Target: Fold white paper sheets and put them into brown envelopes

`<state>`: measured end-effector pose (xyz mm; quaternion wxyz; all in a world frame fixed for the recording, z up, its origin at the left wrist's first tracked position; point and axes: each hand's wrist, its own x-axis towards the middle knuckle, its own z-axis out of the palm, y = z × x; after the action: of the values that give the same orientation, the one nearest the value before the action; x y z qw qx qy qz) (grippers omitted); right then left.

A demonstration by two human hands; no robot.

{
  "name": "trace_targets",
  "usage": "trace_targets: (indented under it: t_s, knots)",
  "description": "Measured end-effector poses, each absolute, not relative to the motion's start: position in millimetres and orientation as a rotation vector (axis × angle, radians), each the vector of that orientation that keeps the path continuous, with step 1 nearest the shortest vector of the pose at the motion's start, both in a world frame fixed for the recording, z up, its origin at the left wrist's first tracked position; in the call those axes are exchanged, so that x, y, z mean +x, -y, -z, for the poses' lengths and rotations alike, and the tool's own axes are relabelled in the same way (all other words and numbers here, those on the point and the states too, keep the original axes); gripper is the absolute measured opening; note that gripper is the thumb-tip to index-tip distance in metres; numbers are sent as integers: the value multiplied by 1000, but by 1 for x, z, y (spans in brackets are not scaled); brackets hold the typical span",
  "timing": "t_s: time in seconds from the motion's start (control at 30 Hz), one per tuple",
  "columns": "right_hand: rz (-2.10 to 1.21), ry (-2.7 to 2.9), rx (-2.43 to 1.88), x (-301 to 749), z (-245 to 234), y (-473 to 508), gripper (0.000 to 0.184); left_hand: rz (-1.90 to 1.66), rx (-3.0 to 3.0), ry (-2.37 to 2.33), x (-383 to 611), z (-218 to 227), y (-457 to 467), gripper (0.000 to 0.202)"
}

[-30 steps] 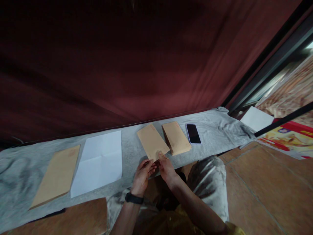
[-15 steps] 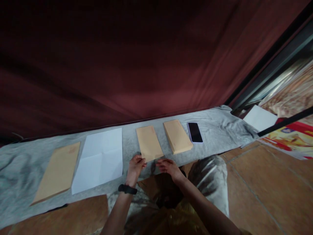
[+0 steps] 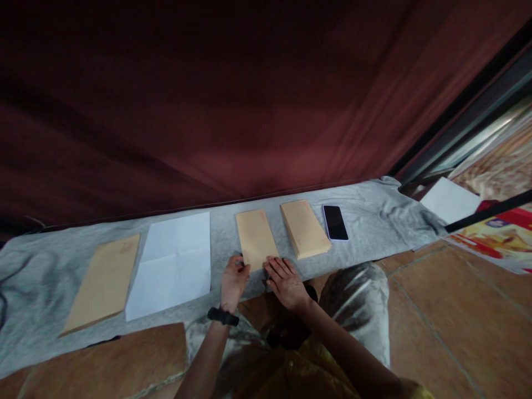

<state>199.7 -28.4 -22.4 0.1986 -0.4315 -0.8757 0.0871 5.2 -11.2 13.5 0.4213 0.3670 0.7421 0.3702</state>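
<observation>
A single brown paper envelope (image 3: 256, 235) lies on the grey cloth in front of me. My left hand (image 3: 234, 282), a dark band on its wrist, has its thumb and curled fingers closed at the envelope's near left corner. Laid flat, my right hand (image 3: 286, 284) rests its outstretched fingertips on the near right corner and grips nothing. To the right of this envelope sits a thick stack of brown envelopes (image 3: 305, 228). On the left is a white sheet of paper (image 3: 172, 266) with fold creases.
Further left lies another pile of brown envelopes (image 3: 102, 282). A phone (image 3: 335, 223) lies right of the stack. The grey cloth (image 3: 374, 213) covers a narrow surface against a dark red curtain (image 3: 249, 122). A printed box (image 3: 499, 238) is on the tiled floor at right.
My right hand has turned palm down and its fingers now press on the envelope's near edge. The left hand stays at the left corner. The view has shifted slightly.
</observation>
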Motion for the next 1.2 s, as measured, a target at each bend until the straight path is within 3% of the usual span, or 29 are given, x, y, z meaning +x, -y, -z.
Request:
trace_targets:
  t_s: [0.23, 0.43, 0.63, 1.2]
  knots:
    - [-215, 2461, -1213, 200, 27, 28, 49, -622, 1710, -2331, 24, -10, 36, 31]
    - [-220, 2445, -1209, 200, 30, 29, 49, -615, 2383, -2010, 48, 16, 60, 40]
    - [-202, 2468, -1187, 204, 30, 29, 50, -401, 2508, -1981, 46, 32, 68, 49]
    - [-199, 2406, -1261, 225, 26, 31, 49, -378, 2424, -2091, 62, 31, 77, 65]
